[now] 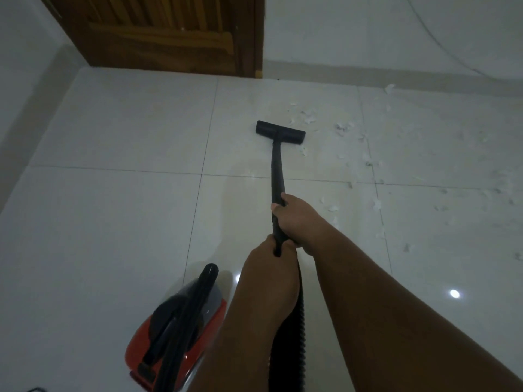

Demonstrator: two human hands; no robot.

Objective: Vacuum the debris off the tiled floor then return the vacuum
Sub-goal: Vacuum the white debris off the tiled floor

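1. Two hands grip the black wand (pixel 276 176): the right hand (pixel 297 219) sits further down the tube, the left hand (pixel 271 258) at its near end, fingers of both clamped around it.
2. Rigid and probably light, the wand should steer well from this grip; the ribbed hose (pixel 300 321) behind is flexible.
3. Its long axis runs away from the person, floor head (pixel 280 132) crosswise on the tiled floor (pixel 127 137).
4. Pale debris (pixel 353 142) lies mostly right of the head; the red canister (pixel 175 329) rests near-left.
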